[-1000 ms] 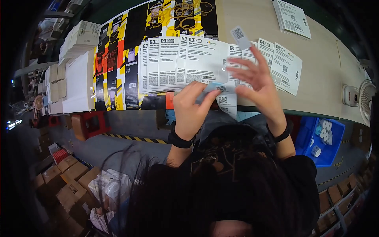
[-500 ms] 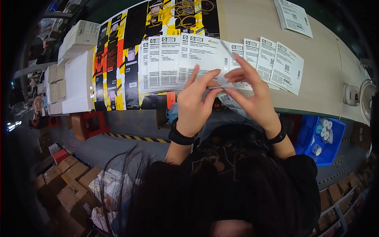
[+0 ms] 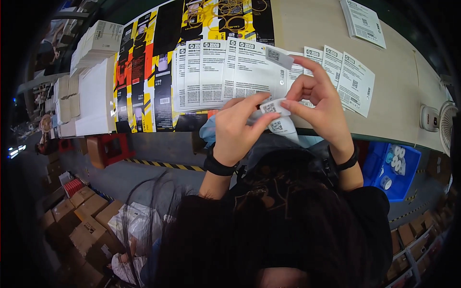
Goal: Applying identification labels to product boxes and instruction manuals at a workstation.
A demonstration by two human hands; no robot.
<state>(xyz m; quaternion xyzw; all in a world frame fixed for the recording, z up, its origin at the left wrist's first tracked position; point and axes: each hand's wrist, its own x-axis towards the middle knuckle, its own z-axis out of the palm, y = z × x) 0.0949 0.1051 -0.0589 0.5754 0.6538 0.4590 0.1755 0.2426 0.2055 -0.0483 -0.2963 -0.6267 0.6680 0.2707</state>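
My left hand (image 3: pixel 233 127) is closed on a strip of white labels (image 3: pixel 283 128) printed with square codes; the strip's lower end hangs past the table's front edge. My right hand (image 3: pixel 319 105) has its thumb against the strip's upper label, with bent fingers behind it. A single separate label (image 3: pixel 279 58) sits at the tip of its raised index finger, above the sheets. Beyond both hands, several white printed sheets or flat boxes (image 3: pixel 254 69) lie fanned out in an overlapping row. I cannot tell which of the two they are.
Rubber bands (image 3: pixel 234 21) lie on black-and-yellow printed sheets (image 3: pixel 165 103). White stacks (image 3: pixel 101 45) stand at left, another stack (image 3: pixel 363 24) at far right. A small fan (image 3: pixel 449 122) is at the right edge. Below the table is a blue bin (image 3: pixel 401 185) with white rolls.
My right hand has drawn slightly away to the right, and its raised finger now carries the separate label more plainly in view. The strip between my hands has turned face up.
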